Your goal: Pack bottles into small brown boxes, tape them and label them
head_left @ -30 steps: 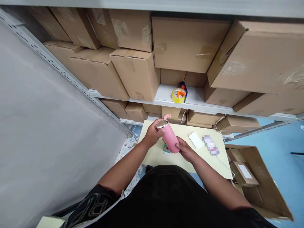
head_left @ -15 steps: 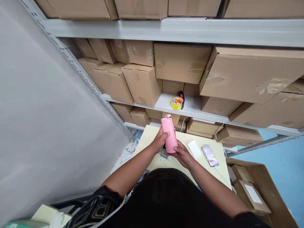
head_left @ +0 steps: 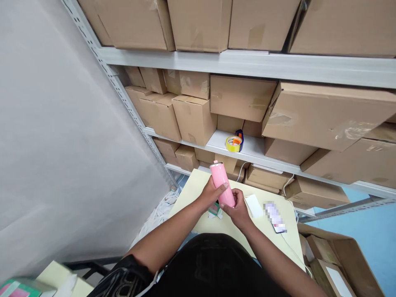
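Over the table I hold a pink bottle (head_left: 220, 177), tilted with its top leaning away to the left. A small pink tab and a shiny rim show at its upper end. My left hand (head_left: 213, 193) is wrapped round its left side, the thumb lying across the front. My right hand (head_left: 238, 209) grips the lower end on the right, fingers closed. Partly hidden below the bottle, a small green item (head_left: 214, 210) lies on the table.
The pale yellow table (head_left: 198, 185) carries a white rectangular item (head_left: 253, 206) and a phone (head_left: 275, 217) with a cable. Beyond it, shelves hold cardboard boxes (head_left: 192, 119) and yellow tape (head_left: 234, 143). A large open carton (head_left: 346, 247) stands at the right; a wall (head_left: 62, 144) is left.
The bottle has turned in my hands, so its top loop now shows as a narrow tab. My right hand has shifted round its lower end. The whole view has tilted upward.
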`<state>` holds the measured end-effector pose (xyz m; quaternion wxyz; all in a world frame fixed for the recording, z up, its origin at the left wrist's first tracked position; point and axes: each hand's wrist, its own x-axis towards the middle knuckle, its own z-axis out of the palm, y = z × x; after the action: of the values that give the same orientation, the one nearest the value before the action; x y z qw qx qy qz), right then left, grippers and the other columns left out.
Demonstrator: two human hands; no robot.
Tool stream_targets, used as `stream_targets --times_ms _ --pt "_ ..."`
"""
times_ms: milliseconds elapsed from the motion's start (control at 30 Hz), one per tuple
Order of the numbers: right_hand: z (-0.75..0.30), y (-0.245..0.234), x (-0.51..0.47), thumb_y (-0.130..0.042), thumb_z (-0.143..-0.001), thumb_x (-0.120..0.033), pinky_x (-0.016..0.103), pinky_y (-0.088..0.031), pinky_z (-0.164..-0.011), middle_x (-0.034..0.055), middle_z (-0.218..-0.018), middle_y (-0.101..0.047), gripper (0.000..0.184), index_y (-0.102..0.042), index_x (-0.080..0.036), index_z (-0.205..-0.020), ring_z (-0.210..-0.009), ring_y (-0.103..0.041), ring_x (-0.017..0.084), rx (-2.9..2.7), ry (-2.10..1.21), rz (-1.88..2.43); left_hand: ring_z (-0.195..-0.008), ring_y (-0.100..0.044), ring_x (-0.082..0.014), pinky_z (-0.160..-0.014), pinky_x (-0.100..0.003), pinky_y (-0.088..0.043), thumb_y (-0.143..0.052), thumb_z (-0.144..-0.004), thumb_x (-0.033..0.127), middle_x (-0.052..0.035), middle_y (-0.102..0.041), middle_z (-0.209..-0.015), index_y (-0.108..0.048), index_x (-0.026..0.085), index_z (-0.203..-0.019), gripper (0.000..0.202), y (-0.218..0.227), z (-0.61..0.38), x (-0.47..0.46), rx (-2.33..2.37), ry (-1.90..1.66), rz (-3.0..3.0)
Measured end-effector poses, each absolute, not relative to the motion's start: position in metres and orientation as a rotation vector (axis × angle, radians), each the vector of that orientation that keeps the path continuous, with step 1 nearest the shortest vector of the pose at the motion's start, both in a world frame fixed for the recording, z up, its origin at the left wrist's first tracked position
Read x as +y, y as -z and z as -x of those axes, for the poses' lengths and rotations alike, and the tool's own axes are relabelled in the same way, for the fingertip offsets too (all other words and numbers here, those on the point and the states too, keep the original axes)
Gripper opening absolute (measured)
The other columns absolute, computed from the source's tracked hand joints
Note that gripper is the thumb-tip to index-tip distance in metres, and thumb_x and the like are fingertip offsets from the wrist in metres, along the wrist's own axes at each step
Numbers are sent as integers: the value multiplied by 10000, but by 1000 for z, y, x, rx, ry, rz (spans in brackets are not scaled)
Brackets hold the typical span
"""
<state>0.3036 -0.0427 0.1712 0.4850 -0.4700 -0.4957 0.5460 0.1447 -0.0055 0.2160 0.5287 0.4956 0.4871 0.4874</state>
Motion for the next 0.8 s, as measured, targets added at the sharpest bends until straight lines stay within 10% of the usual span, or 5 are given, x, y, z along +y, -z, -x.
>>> stream_targets --times_ms 200,467,633,800 --pt "-273 -184 -58 -616 -859 -585 474 -567 -890 114 -1251 -657 550 -577 -235 -1282 -1105 -647 317 -1109 -1573 1016 -995 -632 -229 -845 -348 -533 -742 -819 386 -57 -661 -1081 -549 195 -1249 509 -223 -115 -4 1010 -1149 -1165" --pt "-222 -177 -79 -838 -696 -492 475 -547 -939 75 -1149 -633 635 -532 -262 -1203 -1067 -619 290 -1192 -891 1357 -1028 -640 -257 -842 -353 -531 -824 -760 472 -89 -662 -1127 -550 176 -1238 626 -215 -78 -11 960 -1023 -1307" --pt "-212 -178 -90 -626 -865 -457 479 -544 -974 84 -1250 -653 512 -535 -255 -1326 -1161 -633 309 -1199 -1085 1280 -1079 -650 -253 -909 -373 -528 -768 -808 397 -78 -671 -1166 -533 215 -1272 551 -213 -69 -14 861 -990 -1282" --pt "-207 -179 -100 -786 -773 -452 499 -546 -973 89 -1302 -643 689 -488 -293 -1374 -1166 -630 330 -1321 -839 1440 -1018 -647 -258 -868 -376 -529 -805 -785 488 -78 -661 -1084 -567 184 -1216 579 -213 -69 -17 854 -956 -1392"
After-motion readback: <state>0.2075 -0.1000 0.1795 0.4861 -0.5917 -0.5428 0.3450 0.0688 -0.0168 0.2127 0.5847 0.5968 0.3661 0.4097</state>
